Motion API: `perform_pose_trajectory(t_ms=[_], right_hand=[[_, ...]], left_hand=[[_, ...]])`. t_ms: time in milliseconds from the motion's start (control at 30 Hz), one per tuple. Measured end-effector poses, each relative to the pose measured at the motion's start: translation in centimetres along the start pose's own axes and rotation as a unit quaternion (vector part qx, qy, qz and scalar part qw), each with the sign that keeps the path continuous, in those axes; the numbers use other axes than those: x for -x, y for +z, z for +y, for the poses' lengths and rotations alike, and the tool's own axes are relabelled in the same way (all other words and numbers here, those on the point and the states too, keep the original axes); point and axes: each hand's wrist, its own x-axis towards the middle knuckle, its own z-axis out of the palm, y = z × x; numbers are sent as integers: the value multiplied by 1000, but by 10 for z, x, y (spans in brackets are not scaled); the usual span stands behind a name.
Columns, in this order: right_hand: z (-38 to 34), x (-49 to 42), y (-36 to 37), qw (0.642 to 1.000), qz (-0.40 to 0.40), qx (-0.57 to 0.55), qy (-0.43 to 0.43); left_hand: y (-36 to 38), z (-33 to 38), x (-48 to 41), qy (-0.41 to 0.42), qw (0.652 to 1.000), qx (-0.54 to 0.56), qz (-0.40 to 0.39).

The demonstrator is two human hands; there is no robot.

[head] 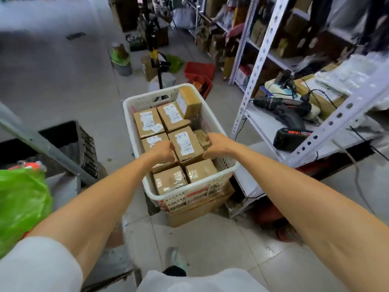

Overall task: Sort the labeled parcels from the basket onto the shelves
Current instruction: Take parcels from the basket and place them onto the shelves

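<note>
Down in the white basket (126, 106), the left hand (163, 151) and right hand (214, 144) curl their fingers round opposite sides of the parcel marked A-1 (185, 144), packed among other brown parcels (148, 121), beside the shelves (263, 123)

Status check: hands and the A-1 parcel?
Left hand and right hand grip the A-1 parcel on opposite sides. Parcel sits in the white basket, other parcels close around it. Nothing above it.

A green bag (21, 203) lies near a black crate (85, 142), red crate (199, 70) beyond.
</note>
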Motion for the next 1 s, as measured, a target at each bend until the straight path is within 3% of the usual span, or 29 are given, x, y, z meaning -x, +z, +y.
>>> perform_pose_trajectory(t_ms=[333, 767, 1000], right_hand=[[35, -103, -13, 998, -61, 16, 29], [65, -219, 15, 987, -161, 9, 17], [92, -296, 60, 991, -66, -86, 79]], left_hand=[[8, -13, -88, -60, 997, 23, -38], [55, -18, -167, -175, 974, 134, -49], [79, -33, -231, -192, 966, 169, -17]])
